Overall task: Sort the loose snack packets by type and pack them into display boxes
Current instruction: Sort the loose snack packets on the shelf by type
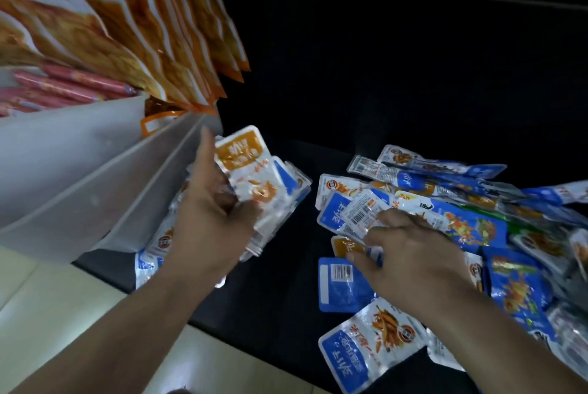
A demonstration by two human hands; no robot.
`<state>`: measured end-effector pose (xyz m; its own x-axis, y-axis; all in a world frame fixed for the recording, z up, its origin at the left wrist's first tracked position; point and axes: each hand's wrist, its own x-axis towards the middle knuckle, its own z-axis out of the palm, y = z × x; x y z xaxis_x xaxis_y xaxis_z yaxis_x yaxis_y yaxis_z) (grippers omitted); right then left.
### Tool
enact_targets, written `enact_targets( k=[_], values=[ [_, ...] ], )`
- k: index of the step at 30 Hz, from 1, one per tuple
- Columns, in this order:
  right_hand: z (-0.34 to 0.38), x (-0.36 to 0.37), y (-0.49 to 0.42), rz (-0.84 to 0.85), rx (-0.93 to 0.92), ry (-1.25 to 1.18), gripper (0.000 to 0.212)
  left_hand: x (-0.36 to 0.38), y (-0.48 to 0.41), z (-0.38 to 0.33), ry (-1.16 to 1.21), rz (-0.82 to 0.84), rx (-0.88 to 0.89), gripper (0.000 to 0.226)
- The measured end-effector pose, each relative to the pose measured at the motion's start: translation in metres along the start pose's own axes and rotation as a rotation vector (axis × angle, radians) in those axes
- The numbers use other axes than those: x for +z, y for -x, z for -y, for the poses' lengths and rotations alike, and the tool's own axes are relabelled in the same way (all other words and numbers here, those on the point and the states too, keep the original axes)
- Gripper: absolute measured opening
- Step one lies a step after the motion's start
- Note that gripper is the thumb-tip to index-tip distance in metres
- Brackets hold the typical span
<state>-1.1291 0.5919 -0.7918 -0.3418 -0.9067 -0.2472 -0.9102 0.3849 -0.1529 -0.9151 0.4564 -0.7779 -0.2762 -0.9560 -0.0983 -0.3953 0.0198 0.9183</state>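
**Left hand holds a stack, right hand on the pile**

At the near edge of the pile of loose snack packets (477, 225), a blue-and-white packet (372, 342) lies face up on the black table (280, 298). Just beyond it lies a blue packet (340, 285) turned barcode side up. The right hand (410, 253) lies over the pile's left part with its fingers spread and nearly straight, grasping nothing. Its fingertips rest on a silver barcode packet (359, 215).

Left of the pile, across a bare strip of table, the left hand (210, 215) is clenched round a stack of packets (270, 190). An orange-topped packet (241, 152) lies uppermost on the stack.

Farther left of the pile stand white shelf dividers (79, 164). Behind them lie red sausage sticks (70, 85), and above them hang large orange bags (143, 27).
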Motion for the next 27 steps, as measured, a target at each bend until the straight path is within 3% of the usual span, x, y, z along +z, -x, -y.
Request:
enact_targets(
  k=[2,5,6,8,10,12,16,20,27],
  values=[
    [0.002,0.001,-0.001,-0.002,-0.011,0.011,0.058,-0.015,-0.013,0.004,-0.217,-0.074,0.079,0.111],
    [0.003,0.004,-0.003,0.012,-0.027,0.053,0.067,-0.019,-0.015,0.005,-0.859,-0.193,0.149,0.093],
    [0.003,0.004,-0.003,0.016,-0.024,0.058,0.068,-0.013,-0.011,0.002,-0.922,-0.199,0.222,0.086],
    [0.001,0.006,-0.004,-0.016,-0.028,0.043,0.063,0.007,-0.003,0.000,-0.860,-0.074,0.452,0.068],
    [-0.004,0.010,-0.005,-0.070,-0.044,0.016,0.054,0.038,-0.005,0.003,-0.776,0.158,0.600,0.058],
    [-0.009,0.016,-0.003,-0.099,-0.057,-0.019,0.045,0.069,-0.016,-0.001,-0.811,0.378,0.552,0.066],
    [-0.028,0.029,0.000,-0.208,-0.046,-0.077,0.035,0.105,-0.058,-0.012,-1.004,0.657,0.347,0.106],
    [-0.043,0.038,0.006,-0.309,0.007,-0.055,0.028,0.111,-0.074,-0.017,-1.038,0.649,0.330,0.111],
    [-0.059,0.042,0.006,-0.367,0.041,-0.017,0.041,0.110,-0.064,-0.024,-1.070,0.660,0.277,0.068]
  ],
)
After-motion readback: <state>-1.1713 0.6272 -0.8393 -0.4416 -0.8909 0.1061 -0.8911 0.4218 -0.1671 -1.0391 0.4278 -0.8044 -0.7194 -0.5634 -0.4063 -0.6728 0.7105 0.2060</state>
